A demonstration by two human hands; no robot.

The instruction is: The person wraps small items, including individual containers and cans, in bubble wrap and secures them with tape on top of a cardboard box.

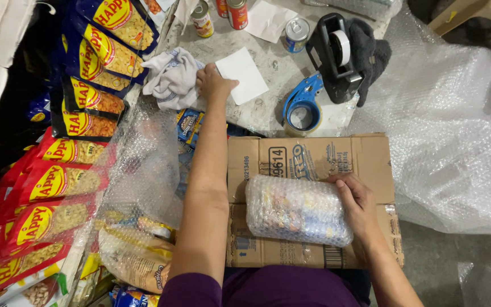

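My right hand [354, 200] rests against the right end of a bubble-wrapped bundle [296, 210], holding it on a flattened cardboard box [308, 156] across my lap. My left hand [214, 84] reaches far forward to the worktop, its fingers on the edge of a white paper slip [244, 74], next to a crumpled white cloth [171, 77]. The bundle shows colourful packets through the wrap.
A black tape dispenser [333, 51] with a dark cloth and a blue hand tape gun [303, 108] sit on the worktop, with several small cans [296, 33] behind. Red and blue snack bags [58, 182] pile at the left. Loose bubble wrap [450, 131] spreads at the right.
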